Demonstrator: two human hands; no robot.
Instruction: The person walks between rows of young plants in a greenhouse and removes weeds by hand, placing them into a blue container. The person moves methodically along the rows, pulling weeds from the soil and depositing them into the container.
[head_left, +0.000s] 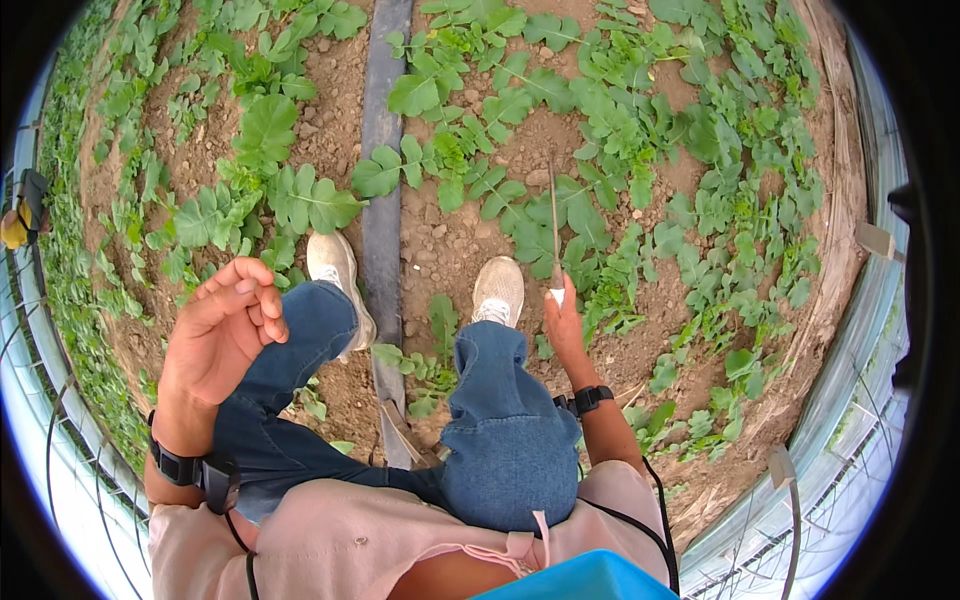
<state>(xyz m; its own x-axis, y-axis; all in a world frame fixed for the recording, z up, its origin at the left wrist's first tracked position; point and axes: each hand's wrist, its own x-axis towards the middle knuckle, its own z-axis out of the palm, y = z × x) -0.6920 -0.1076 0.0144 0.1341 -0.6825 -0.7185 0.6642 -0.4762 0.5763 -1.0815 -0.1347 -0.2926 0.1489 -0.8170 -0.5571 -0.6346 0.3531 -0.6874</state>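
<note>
My right hand (564, 321) grips the handle end of a slim, rusty metal hand tool (555, 217). A white patch shows at its grip, and its long thin end points away from me among lobed green leaves (581, 214). Whether it is a blade seen edge-on, I cannot tell. My left hand (229, 322) is raised above my left knee, palm turned inward and fingers loosely curled. Nothing shows in it. Beyond it grow broad-leaved young plants (217, 214), which resemble radish.
A flat dark drip hose (382, 127) runs along the soil between my shoes (499, 289). Rows of leafy plants (720, 255) stand on both sides. Clear plastic sheeting (851, 360) edges the bed at right. Cables hang from bands on both wrists.
</note>
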